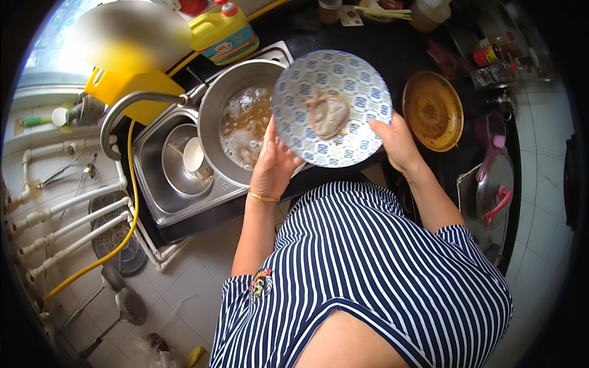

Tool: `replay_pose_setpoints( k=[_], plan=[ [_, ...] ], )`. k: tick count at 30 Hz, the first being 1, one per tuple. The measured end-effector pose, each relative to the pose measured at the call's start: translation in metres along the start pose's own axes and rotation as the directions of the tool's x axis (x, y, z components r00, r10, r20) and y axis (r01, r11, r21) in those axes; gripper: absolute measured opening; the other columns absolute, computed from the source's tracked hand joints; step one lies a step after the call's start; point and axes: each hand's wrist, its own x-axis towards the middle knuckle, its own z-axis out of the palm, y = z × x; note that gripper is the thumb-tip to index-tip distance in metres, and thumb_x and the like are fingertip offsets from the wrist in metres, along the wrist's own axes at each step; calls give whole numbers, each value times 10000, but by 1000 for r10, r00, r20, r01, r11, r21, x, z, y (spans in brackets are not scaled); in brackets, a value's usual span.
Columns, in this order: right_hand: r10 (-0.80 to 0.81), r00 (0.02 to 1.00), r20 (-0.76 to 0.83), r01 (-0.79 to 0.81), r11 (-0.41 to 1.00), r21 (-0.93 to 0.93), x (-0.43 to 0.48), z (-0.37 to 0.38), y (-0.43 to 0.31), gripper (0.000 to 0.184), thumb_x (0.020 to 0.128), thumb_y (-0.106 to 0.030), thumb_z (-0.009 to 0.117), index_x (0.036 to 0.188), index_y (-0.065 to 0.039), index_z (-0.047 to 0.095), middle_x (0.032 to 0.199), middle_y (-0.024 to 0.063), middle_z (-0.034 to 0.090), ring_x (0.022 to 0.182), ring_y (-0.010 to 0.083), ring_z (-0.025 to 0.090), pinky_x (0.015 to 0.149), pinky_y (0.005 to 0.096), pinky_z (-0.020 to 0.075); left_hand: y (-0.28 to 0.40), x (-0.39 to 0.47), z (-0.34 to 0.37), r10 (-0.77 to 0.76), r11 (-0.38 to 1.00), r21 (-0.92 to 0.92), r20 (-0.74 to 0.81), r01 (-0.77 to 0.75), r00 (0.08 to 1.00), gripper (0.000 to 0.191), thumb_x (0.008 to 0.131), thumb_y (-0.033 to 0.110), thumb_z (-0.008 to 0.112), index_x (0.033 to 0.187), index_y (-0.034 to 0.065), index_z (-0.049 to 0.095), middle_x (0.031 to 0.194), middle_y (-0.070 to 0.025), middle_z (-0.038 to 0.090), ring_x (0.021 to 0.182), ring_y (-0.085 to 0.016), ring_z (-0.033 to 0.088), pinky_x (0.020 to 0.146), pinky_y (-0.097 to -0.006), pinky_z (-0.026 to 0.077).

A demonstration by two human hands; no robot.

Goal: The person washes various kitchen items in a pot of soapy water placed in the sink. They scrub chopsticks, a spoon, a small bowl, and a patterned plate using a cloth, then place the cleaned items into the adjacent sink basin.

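Note:
Both my hands hold a blue-and-white patterned dish (368,83) by its edge, with its inside facing up. In the dish lies a small, damp-looking greyish cloth pouch (335,117), and brown specks show beside it. My left hand (276,163) is at the lower left rim, its fingers partly beneath the dish. At the right rim, my right hand (398,142) has its thumb on top. Left of the dish and partly covered by it stands a large metal pot (209,110), with foamy brownish liquid and pale pieces (248,155) inside.
A steel sink (149,184) holds a metal bowl (172,138) with a white cup (193,154) and chopsticks. The curved faucet (124,101) arches beside it. A yellow jug (225,34) stands behind the pot. A brown plate (432,110) rests on the dark counter (368,37).

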Motion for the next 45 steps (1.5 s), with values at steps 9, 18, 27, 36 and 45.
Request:
replay_pose_setpoints(
  k=[9, 18, 27, 36, 45],
  plan=[
    [-728, 493, 476, 649, -57, -759, 51, 112, 13, 485, 899, -52, 587, 1373, -17, 488, 1221, 114, 619, 1149, 254, 578, 986, 362, 465, 23, -15, -35, 337, 919, -99, -308, -382, 890, 712, 834, 319, 653, 1435, 34, 398, 1395, -119, 528, 1266, -287, 528, 1088, -456, 420],
    [-132, 456, 880, 862, 312, -400, 68, 180, 77, 114, 842, -63, 600, 950, -83, 627, 1079, 78, 603, 1072, 294, 563, 918, 405, 489, 21, -30, -60, 378, 880, -76, -484, -468, 789, 599, 858, 358, 601, 1352, 39, 489, 1279, -102, 605, 1190, -259, 574, 1044, -424, 447],
    [74, 756, 651, 654, -42, -755, 89, 203, 74, 125, 814, -84, 643, 936, -64, 629, 1061, 125, 604, 1018, 306, 587, 894, 415, 493, 15, -31, -63, 405, 849, -89, -523, -521, 750, 563, 864, 306, 609, 1339, 24, 496, 1282, -117, 605, 1174, -269, 588, 1040, -435, 459],
    [-390, 517, 762, 824, -16, -567, 139, 197, 92, 256, 771, -5, 636, 1013, -81, 600, 1058, 104, 574, 1015, 312, 570, 875, 412, 508, 11, -29, -66, 374, 847, -83, -609, -526, 699, 554, 859, 284, 624, 1326, 14, 497, 1263, -114, 606, 1162, -271, 587, 1026, -426, 462],
    [-231, 688, 688, 651, -220, -726, 179, 135, 132, 163, 787, -67, 641, 950, -58, 636, 1052, 164, 578, 1007, 357, 592, 842, 444, 529, 43, -46, -80, 510, 807, 111, -627, -580, 589, 672, 847, 343, 612, 1408, 21, 426, 1352, -121, 547, 1238, -277, 535, 1061, -435, 427]
  ],
)
